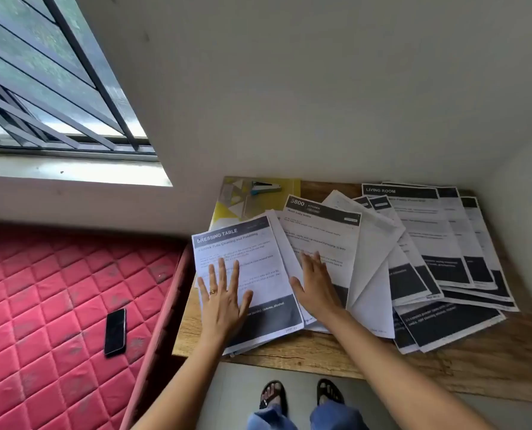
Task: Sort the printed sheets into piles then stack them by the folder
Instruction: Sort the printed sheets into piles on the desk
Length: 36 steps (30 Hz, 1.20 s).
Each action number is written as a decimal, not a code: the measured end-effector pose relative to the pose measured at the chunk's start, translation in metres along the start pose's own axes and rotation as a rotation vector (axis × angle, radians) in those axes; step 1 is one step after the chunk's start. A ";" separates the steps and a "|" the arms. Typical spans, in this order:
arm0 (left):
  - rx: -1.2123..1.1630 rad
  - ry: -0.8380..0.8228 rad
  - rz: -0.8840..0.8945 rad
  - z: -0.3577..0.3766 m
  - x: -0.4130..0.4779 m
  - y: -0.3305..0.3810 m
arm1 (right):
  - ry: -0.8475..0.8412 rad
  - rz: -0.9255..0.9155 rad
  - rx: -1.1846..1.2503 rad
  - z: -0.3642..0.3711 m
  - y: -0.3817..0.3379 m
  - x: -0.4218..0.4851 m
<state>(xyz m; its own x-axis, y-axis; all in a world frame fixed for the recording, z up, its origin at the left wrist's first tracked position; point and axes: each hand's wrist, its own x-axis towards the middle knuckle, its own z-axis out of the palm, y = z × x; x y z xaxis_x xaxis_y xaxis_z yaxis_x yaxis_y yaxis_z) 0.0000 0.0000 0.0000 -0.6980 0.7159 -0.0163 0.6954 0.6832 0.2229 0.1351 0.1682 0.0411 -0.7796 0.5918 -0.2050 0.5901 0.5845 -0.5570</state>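
**Op:** How do these handle?

**Eng:** Light, floppy, and slick on each other. The printed sheets (373,243) will likely fan out if you push them from on top. Square each pile from both long sides, then lift it by the near short edge, thumb under and fingers over. Don't drag single pages, they crease.

**Op:** Grip state?

**Eng:** You're grasping nothing. Your left hand (224,301) lies flat, fingers straight and spread, on the DRESSING TABLE pile (246,259) at the wooden desk's (289,347) left edge. Your right hand (315,287) is flat on the KITCHEN sheet (323,234), just beside it.

**Op:** Looks, layout?

**Eng:** White pages, each with a dark header band and a dark footer block. The LIVING ROOM sheets (413,221) are fanned out and overlapping at the right. The yellow folder (236,201) sits back left, partly under the piles, with a blue-grey stapler (266,187) on it.
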 end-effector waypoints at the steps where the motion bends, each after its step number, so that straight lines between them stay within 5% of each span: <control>1: -0.026 -0.004 -0.062 0.001 -0.002 -0.002 | 0.007 0.013 0.021 0.003 -0.002 -0.002; 7: -0.180 -0.073 -0.287 -0.001 -0.003 -0.009 | 0.071 0.075 -0.002 0.023 -0.003 -0.003; 13: -0.401 -0.056 -0.170 0.004 0.003 -0.006 | 0.165 0.121 0.212 0.034 -0.002 -0.002; 19: -0.377 -0.114 -0.011 0.009 0.008 0.004 | 0.299 0.238 0.413 0.032 0.007 -0.013; 29: -0.187 -0.182 0.232 0.028 0.014 0.021 | 0.488 0.346 0.463 0.019 0.041 -0.038; 36: -0.109 -0.159 0.253 0.040 0.010 0.016 | 0.556 0.233 0.348 0.027 0.055 -0.047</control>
<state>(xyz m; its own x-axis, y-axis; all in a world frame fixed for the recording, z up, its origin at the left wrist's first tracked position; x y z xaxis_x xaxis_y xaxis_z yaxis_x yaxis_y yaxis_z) 0.0113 0.0237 -0.0353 -0.4636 0.8807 -0.0969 0.8156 0.4669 0.3418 0.1985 0.1577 -0.0022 -0.3627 0.9310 0.0399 0.5553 0.2503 -0.7931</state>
